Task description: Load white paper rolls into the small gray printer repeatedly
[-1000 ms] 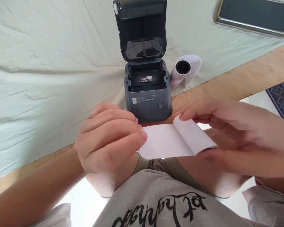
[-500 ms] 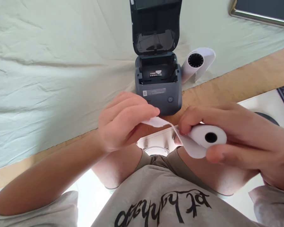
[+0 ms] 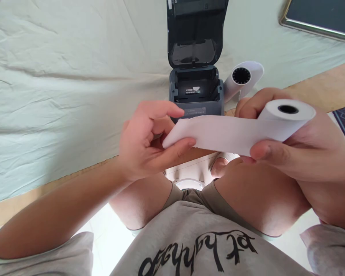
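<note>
A white paper roll (image 3: 276, 119) with a dark core hole is in my right hand (image 3: 313, 149), fingers behind it and thumb on the front near the strip. The loose end, a flat white paper strip, stretches left across to my left hand (image 3: 149, 142). That hand holds the strip's end with the thumb in front, the index finger raised above its upper edge. Just beyond the strip stands a dark grey label printer (image 3: 196, 103), its lid (image 3: 195, 34) swung up and its bay uncovered. The strip and my hands cover the printer's lower front.
Right of the printer stands another white roll (image 3: 232, 85) with a black toothed core and a loose paper flap. A dark flat panel with a metallic rim (image 3: 304, 27) lies at the upper right. A pale wrinkled cloth (image 3: 74, 76) covers the wooden-edged table.
The roll has moved up and right, tilting with my right hand. The strip, bent before, is now pulled out longer and flatter. My left hand has turned so its thumb shows in front.
</note>
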Demonstrator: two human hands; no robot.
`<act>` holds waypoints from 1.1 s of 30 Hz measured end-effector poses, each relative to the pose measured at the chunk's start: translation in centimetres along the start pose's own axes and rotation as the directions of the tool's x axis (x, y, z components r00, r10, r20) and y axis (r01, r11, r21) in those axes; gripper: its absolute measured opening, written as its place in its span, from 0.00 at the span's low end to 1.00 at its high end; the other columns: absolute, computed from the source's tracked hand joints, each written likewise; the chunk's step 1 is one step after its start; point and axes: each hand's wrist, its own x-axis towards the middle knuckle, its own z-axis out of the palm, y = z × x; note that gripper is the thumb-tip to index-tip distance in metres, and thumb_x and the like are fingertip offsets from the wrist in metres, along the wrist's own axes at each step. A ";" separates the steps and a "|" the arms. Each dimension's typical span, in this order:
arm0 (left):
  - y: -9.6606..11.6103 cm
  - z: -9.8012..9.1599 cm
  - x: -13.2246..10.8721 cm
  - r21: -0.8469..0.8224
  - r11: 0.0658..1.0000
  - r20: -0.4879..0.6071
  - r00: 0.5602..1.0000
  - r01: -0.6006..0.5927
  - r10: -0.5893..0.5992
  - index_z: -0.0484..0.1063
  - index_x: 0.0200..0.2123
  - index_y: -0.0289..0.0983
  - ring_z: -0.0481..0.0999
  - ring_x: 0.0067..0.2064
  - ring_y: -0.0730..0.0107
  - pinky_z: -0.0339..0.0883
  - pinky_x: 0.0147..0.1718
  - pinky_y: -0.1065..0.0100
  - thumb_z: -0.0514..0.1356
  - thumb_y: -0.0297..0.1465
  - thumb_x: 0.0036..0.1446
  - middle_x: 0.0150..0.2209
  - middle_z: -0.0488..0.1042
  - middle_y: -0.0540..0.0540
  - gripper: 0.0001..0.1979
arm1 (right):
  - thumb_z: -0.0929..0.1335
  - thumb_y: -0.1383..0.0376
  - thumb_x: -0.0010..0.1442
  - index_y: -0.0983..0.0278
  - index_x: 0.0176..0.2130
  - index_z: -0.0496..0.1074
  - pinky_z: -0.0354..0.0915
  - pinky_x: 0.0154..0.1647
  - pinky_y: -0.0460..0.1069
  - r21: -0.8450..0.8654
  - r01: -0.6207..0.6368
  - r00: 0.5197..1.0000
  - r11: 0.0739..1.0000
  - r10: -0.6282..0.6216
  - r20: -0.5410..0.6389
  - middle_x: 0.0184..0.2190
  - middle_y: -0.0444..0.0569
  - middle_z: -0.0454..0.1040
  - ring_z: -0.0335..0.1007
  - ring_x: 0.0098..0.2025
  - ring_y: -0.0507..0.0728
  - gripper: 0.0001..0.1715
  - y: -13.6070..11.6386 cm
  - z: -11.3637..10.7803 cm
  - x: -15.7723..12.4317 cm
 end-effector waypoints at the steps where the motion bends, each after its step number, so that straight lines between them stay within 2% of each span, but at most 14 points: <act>1: 0.0 0.0 0.0 0.006 1.000 -0.012 1.000 -0.009 0.009 0.75 0.66 0.51 0.61 0.20 0.78 0.56 0.23 0.68 0.68 0.48 0.86 0.25 0.68 0.62 0.15 | 0.80 0.37 0.73 0.55 0.50 0.70 0.65 0.24 0.48 0.024 -0.033 0.999 0.999 0.033 -0.010 0.31 0.40 0.73 0.74 0.28 0.51 0.30 0.1 0.0 -0.1; 4: -0.4 0.2 0.5 -0.014 0.997 -0.025 0.996 -0.082 0.082 0.74 0.67 0.51 0.55 0.19 0.79 0.50 0.21 0.69 0.70 0.45 0.85 0.25 0.67 0.62 0.17 | 0.79 0.43 0.76 0.50 0.60 0.71 0.71 0.26 0.46 0.091 -0.072 0.996 0.993 0.075 -0.038 0.40 0.41 0.78 0.78 0.31 0.50 0.26 0.6 -0.1 -0.2; 7: -0.5 0.4 0.9 -0.026 0.983 -0.067 0.981 -0.182 0.180 0.74 0.65 0.51 0.52 0.19 0.80 0.47 0.20 0.70 0.73 0.45 0.82 0.24 0.62 0.64 0.18 | 0.80 0.43 0.75 0.49 0.62 0.72 0.79 0.34 0.45 0.069 -0.039 0.991 0.997 0.047 -0.128 0.47 0.43 0.77 0.82 0.40 0.51 0.28 0.7 -0.1 -0.1; 9: -0.1 0.2 1.0 0.003 0.994 -0.047 0.993 -0.106 0.107 0.74 0.63 0.50 0.56 0.21 0.79 0.52 0.21 0.71 0.69 0.46 0.86 0.25 0.63 0.63 0.13 | 0.81 0.45 0.74 0.51 0.61 0.74 0.81 0.40 0.46 0.067 -0.052 0.980 0.996 0.064 -0.191 0.49 0.43 0.78 0.84 0.45 0.51 0.26 0.3 -0.1 0.0; 10: 0.2 0.0 1.1 0.025 0.999 -0.006 1.000 -0.022 0.023 0.73 0.63 0.51 0.63 0.23 0.78 0.58 0.23 0.71 0.64 0.46 0.89 0.27 0.68 0.61 0.10 | 0.80 0.47 0.74 0.51 0.61 0.75 0.81 0.41 0.47 0.092 -0.081 0.972 0.992 0.099 -0.213 0.49 0.43 0.78 0.84 0.45 0.51 0.24 0.0 -0.2 0.0; 11: 0.5 -0.1 1.1 0.005 1.000 0.008 1.000 -0.013 0.013 0.72 0.63 0.51 0.65 0.23 0.78 0.60 0.23 0.71 0.62 0.47 0.90 0.29 0.71 0.60 0.10 | 0.80 0.49 0.74 0.51 0.61 0.76 0.81 0.40 0.48 0.137 -0.127 0.963 0.982 0.155 -0.219 0.48 0.43 0.78 0.84 0.44 0.52 0.23 -0.4 -0.3 0.1; 14: 0.8 -0.4 1.1 -0.158 0.978 -0.029 0.991 -0.134 0.131 0.78 0.61 0.47 0.62 0.20 0.80 0.57 0.20 0.71 0.65 0.44 0.89 0.25 0.67 0.59 0.10 | 0.78 0.53 0.74 0.53 0.61 0.78 0.80 0.35 0.49 0.279 -0.241 0.938 0.930 0.296 -0.179 0.46 0.44 0.78 0.82 0.40 0.53 0.20 -1.0 -0.7 0.5; 16: 0.5 -0.2 1.2 -0.080 0.997 -0.010 1.000 0.010 -0.010 0.78 0.63 0.50 0.70 0.22 0.77 0.64 0.23 0.69 0.57 0.48 0.92 0.28 0.71 0.57 0.14 | 0.79 0.56 0.72 0.55 0.56 0.78 0.76 0.33 0.45 0.256 -0.216 0.943 0.942 0.269 -0.195 0.44 0.44 0.77 0.79 0.38 0.50 0.17 -1.0 -0.7 0.7; 18: 0.1 0.0 1.3 -0.138 0.988 -0.034 0.997 -0.072 0.068 0.79 0.63 0.52 0.70 0.19 0.76 0.62 0.21 0.68 0.63 0.49 0.89 0.26 0.71 0.58 0.12 | 0.81 0.58 0.72 0.58 0.53 0.78 0.71 0.31 0.42 0.180 -0.154 0.954 0.972 0.194 -0.229 0.43 0.43 0.75 0.74 0.37 0.47 0.16 -0.8 -0.5 0.7; 20: 0.0 0.1 1.4 -0.217 0.960 -0.077 0.983 -0.180 0.167 0.81 0.62 0.52 0.62 0.14 0.77 0.55 0.16 0.68 0.66 0.49 0.87 0.22 0.67 0.60 0.12 | 0.81 0.55 0.72 0.57 0.54 0.78 0.72 0.29 0.43 0.142 -0.139 0.963 0.980 0.167 -0.213 0.43 0.44 0.74 0.75 0.36 0.48 0.18 -0.4 -0.3 0.5; 22: 0.3 -0.1 1.3 -0.114 0.993 -0.008 1.000 0.003 -0.004 0.81 0.61 0.53 0.71 0.18 0.72 0.65 0.21 0.65 0.64 0.50 0.88 0.25 0.72 0.57 0.11 | 0.81 0.51 0.73 0.54 0.60 0.80 0.77 0.30 0.45 0.165 -0.166 0.962 0.972 0.196 -0.188 0.45 0.45 0.76 0.79 0.38 0.51 0.23 -0.1 -0.3 0.2; 26: 0.8 -0.3 1.2 -0.072 0.997 -0.041 0.999 0.009 -0.012 0.81 0.59 0.54 0.75 0.20 0.71 0.70 0.23 0.64 0.60 0.53 0.89 0.24 0.71 0.57 0.15 | 0.79 0.46 0.75 0.47 0.70 0.77 0.82 0.32 0.46 0.253 -0.221 0.950 0.942 0.266 -0.161 0.42 0.43 0.77 0.82 0.37 0.52 0.30 0.3 -0.5 -0.1; 30: 0.2 0.7 2.1 -0.043 0.999 0.006 1.000 -0.024 0.024 0.83 0.60 0.54 0.92 0.35 0.57 0.83 0.31 0.58 0.67 0.63 0.80 0.33 0.83 0.52 0.23 | 0.76 0.40 0.78 0.48 0.70 0.78 0.83 0.29 0.46 0.224 -0.252 0.954 0.941 0.281 -0.106 0.40 0.43 0.76 0.81 0.33 0.52 0.30 0.6 -0.6 -0.1; 33: 0.0 1.6 2.6 -0.044 0.999 0.032 0.999 -0.001 0.003 0.84 0.60 0.53 0.95 0.44 0.51 0.87 0.37 0.54 0.69 0.66 0.76 0.39 0.88 0.48 0.27 | 0.75 0.36 0.77 0.48 0.70 0.74 0.86 0.31 0.49 0.081 -0.182 0.979 0.980 0.188 -0.082 0.46 0.43 0.78 0.85 0.36 0.53 0.33 0.7 -0.5 -0.2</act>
